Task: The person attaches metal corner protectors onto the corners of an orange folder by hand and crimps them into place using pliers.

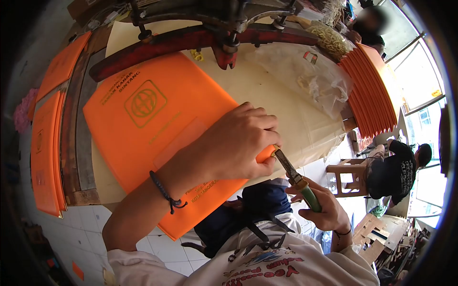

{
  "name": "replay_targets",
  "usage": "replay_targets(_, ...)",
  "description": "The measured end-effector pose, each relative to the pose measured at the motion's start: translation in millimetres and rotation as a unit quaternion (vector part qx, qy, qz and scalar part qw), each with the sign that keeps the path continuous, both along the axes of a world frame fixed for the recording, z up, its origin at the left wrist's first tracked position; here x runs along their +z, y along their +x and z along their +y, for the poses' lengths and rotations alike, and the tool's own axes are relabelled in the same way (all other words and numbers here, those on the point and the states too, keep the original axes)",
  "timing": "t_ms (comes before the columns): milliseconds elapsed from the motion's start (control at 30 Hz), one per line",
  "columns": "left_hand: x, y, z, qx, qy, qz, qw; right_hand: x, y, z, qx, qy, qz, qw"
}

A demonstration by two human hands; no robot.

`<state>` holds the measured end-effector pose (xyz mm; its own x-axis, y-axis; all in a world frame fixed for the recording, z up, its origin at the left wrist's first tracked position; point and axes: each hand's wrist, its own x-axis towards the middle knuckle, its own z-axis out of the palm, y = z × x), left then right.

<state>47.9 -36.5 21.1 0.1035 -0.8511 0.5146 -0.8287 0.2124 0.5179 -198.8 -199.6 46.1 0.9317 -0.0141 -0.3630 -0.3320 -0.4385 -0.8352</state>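
A large orange folder [176, 114] with gold lettering and a round emblem lies slanted on the tan-covered table, its lower edge overhanging. My left hand [245, 140] is closed round the folder's right-hand corner, with a small orange bit showing beyond the fingers. In my right hand [327, 205] is a pliers-like tool [298, 180] with a green handle and a narrow metal jaw. The jaw's tip meets the orange corner beside my left fingers. Whether it bites into the material is too small to tell.
A red metal press bar [162, 50] with bolts spans the table's back. Orange folders [47, 148] are stacked at left, and a fanned stack [369, 90] stands at right. Clear plastic [305, 71] lies behind my hands. One person [393, 171] sits at right; another is farther back.
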Motion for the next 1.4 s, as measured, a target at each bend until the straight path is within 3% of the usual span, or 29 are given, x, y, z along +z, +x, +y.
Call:
replay_targets(167, -1, -1, 0, -0.003, 0.025, 0.009, 1.0, 8, 4, 9, -0.038, 0.005, 0.035, 0.999)
replay_targets(367, -2, -2, -1, 0.0, 0.053, -0.019, 0.998, -6, 2, 6, -0.036, 0.053, -0.013, 0.998)
replay_targets(867, -7, 0, -3, -0.006, 0.077, -0.015, 0.997, -14, 2, 0, -0.083, 0.111, 0.064, 0.988)
replay_targets(1400, -4, 3, -2, -0.021, 0.091, 0.01, 0.996, -12, 6, 3, -0.106, 0.095, 0.061, 0.988)
